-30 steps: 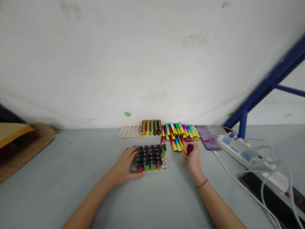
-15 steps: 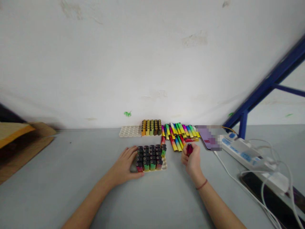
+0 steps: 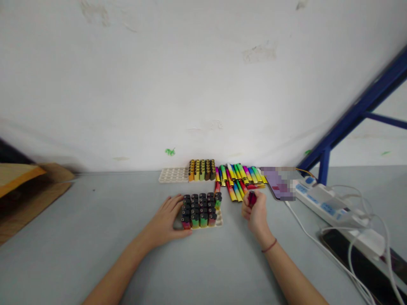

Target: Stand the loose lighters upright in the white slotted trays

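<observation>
Close quarters, loose stacks

Your right hand point(image 3: 257, 214) is closed around a dark red disposable lighter point(image 3: 252, 198), with only the lighter's top showing above your curled fingers. Your left hand point(image 3: 162, 222) stays open, cupped against the left side of the block of upright lighters point(image 3: 200, 210) in a white plastic tray point(image 3: 218, 222). It touches the block but doesn't clamp it.

The main risk is crowding. The red lighter is just beside the loose heap of rainbow-finish lighters point(image 3: 240, 178), so a small forward drift of your right knuckles could knock that heap and scatter it. A slip from your fingers could drop the lighter onto the heap or the tray's edge. A hard push from your left hand could shove the tray or tip a lighter, if they sit loosely in their sockets; the view doesn't show how firmly they sit. The lone red lighter point(image 3: 217, 187) in the narrow gap beyond the tray is also easy to catch.

Compared with the earlier frame, your right hand and its lighter have shifted slightly toward the tray. Your left hand and the block look unchanged.
</observation>
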A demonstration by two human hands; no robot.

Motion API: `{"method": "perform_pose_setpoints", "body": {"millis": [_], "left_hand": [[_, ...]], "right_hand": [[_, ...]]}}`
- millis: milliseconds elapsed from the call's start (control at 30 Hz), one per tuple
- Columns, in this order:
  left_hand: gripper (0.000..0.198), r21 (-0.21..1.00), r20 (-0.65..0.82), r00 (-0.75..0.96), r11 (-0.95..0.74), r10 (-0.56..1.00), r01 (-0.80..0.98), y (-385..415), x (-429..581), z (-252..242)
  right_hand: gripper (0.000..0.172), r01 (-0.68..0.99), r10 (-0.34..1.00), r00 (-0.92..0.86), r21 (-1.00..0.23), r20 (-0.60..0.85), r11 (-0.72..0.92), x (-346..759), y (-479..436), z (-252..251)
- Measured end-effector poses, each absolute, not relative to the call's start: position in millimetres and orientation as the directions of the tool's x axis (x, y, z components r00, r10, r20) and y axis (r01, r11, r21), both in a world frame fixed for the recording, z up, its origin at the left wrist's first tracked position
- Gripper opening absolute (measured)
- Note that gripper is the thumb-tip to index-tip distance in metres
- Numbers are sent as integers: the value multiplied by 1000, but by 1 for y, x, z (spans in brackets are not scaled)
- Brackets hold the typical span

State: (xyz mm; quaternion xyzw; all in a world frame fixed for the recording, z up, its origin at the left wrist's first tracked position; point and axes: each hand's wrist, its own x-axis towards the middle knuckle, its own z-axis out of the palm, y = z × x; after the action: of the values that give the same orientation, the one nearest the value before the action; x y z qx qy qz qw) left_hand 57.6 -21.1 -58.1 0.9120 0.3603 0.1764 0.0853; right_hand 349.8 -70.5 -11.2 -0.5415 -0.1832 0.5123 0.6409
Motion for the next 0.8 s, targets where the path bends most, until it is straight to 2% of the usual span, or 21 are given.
{"method": "perform_pose_setpoints", "body": {"millis": [233,367,500,633,733,800], "left_hand": [[77,283,275,675,-728,685,624,-21,58,-57],[78,274,265,683,-733,680,623,-21,58,-57],[77,281,277,679,-733,680,620,-21,58,-58],[77,280,274,676,-730,684,624,-21,58,-58],[79,285,269,672,-724,690,628,-22,59,-58],[79,289,264,671,-720,693,631,-22,59,-57]], "right_hand": [[47,-469,899,307,-872,-312,-143,354,-70,-13],[47,-481,885,331,-865,-327,-139,354,-71,-10],[51,-409,888,346,-901,-302,-146,351,-71,-13],[56,-338,931,326,-940,-162,-46,345,-68,-21],[47,-282,967,252,-958,-21,53,342,-69,-21],[41,-179,976,213,-981,41,80,343,-72,-17]]}}
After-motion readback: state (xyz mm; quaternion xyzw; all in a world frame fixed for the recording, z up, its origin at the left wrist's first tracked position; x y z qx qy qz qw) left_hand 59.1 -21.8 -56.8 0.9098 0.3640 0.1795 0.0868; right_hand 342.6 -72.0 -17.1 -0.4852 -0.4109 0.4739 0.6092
